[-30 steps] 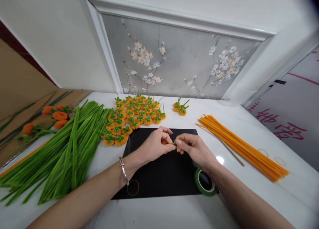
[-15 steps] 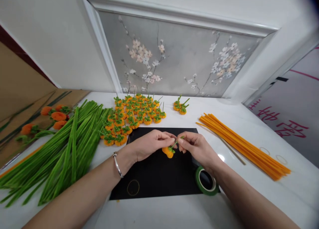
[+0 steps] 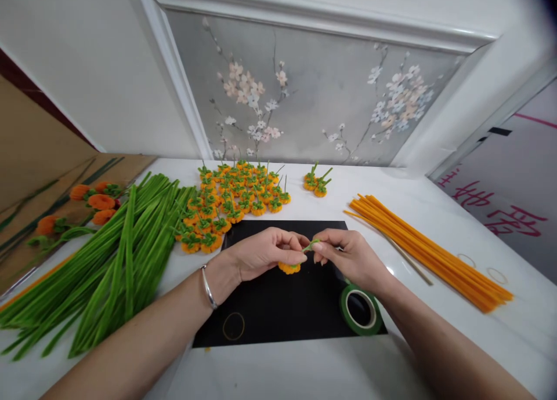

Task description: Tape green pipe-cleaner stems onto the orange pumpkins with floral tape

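Over the black mat [image 3: 278, 319], my left hand [image 3: 265, 252] is closed in a pinch around a small orange pipe-cleaner flower [image 3: 289, 268], whose orange head hangs below the fingers. Thumb and forefinger of my right hand [image 3: 343, 254] pinch the end of its thin green stem [image 3: 310, 246], which spans the gap between both hands. Whether floral tape is wound on the stem is too small to tell. Just below my right wrist lies a roll of green floral tape [image 3: 376, 319] on the mat's right edge.
Several finished orange flowers [image 3: 230, 194] stand grouped behind the mat, with a few more [image 3: 317, 182] apart to the right. Green pipe cleaners [image 3: 117, 261] are heaped at left, beside orange flowers [image 3: 102, 202] on cardboard. Orange pipe cleaners [image 3: 426, 252] and a thin stick [image 3: 411, 262] lie right.
The flower has tilted so its head sits lower and further left, partly behind my left fingers. Its stem now lies flatter between my hands. Both hands keep their pinch.
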`<state>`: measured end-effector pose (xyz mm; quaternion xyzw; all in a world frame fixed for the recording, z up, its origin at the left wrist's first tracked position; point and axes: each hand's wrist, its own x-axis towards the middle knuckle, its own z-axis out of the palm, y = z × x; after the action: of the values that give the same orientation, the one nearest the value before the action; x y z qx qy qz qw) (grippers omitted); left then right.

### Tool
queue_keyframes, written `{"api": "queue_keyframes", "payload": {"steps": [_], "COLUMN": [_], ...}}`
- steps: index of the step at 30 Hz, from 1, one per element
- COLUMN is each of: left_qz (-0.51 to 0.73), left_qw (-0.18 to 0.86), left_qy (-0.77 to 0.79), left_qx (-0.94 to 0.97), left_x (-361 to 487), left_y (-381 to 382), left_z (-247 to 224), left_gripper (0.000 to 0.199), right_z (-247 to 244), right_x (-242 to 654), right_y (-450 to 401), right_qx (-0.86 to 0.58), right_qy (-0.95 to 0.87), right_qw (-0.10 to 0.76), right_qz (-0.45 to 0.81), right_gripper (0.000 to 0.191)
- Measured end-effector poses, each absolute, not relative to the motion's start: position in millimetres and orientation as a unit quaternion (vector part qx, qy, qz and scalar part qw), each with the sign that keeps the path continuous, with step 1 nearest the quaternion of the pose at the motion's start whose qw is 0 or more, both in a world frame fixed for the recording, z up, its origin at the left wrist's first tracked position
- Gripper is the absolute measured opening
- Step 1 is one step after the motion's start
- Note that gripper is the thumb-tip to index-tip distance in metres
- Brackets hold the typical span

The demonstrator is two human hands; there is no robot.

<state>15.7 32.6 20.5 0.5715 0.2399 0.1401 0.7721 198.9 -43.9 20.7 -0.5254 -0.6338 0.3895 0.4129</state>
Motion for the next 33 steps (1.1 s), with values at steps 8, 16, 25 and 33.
{"api": "queue_keyframes", "payload": {"steps": [8, 16, 25, 33], "left_qz": [0.179, 0.138, 0.108, 0.157], "left_qw": [0.656, 0.653, 0.727, 0.727], "left_qy": [0.311, 0.270, 0.214, 0.233], "left_qx": [0.664, 0.694, 0.643, 0.627], "left_x": [15, 15, 14, 17], "left_y": [31, 31, 36, 30], "left_z": [29, 34, 27, 26], "left_gripper": [0.011, 0.012, 0.011, 0.014], "right_z": [23, 23, 24, 26], "right_x": [199, 199, 193, 196], "right_y": [-46, -45, -47, -47], "right_qx": [-0.540, -0.521, -0.499, -0.534], "right_qy": [-0.631, -0.637, -0.637, -0.645], "right_qw": [0.398, 0.418, 0.429, 0.387], "right_qz": [0.390, 0.384, 0.401, 0.386], "right_gripper": [0.025, 0.016, 0.020, 0.021]}}
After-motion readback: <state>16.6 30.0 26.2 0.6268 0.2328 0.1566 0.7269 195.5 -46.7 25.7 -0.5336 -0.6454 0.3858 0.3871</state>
